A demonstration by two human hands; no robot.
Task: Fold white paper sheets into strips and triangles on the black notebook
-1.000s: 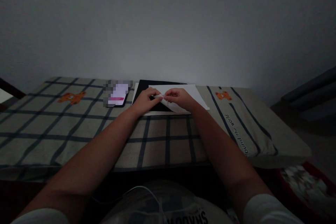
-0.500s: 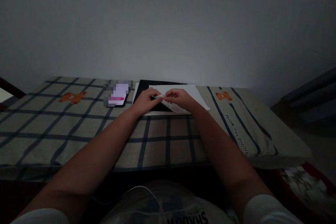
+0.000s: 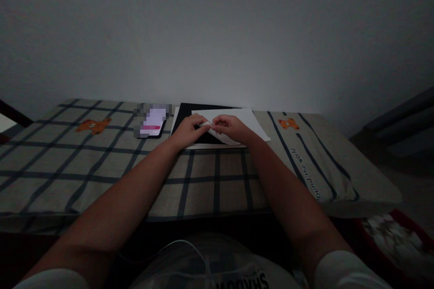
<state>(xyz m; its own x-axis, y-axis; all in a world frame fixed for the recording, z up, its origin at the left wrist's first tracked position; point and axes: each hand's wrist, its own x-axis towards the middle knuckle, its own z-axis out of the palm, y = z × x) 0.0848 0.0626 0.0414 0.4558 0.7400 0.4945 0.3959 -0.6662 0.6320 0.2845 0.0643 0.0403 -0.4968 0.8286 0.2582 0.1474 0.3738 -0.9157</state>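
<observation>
My left hand point(image 3: 188, 130) and my right hand point(image 3: 231, 127) meet at the far side of the checked surface. Both pinch a small folded piece of white paper point(image 3: 217, 134) between their fingertips. The piece lies over a black board point(image 3: 185, 112). A larger white sheet point(image 3: 249, 119) lies flat just behind and to the right of my right hand. The room is dim, so the folds are hard to make out.
A lit phone point(image 3: 152, 122) lies left of the black board. The surface is a checked cloth point(image 3: 101, 162) with orange bear prints point(image 3: 93, 125), ending at a pale wall point(image 3: 217, 36). A patterned fabric with red edging point(image 3: 393, 235) sits low at the right.
</observation>
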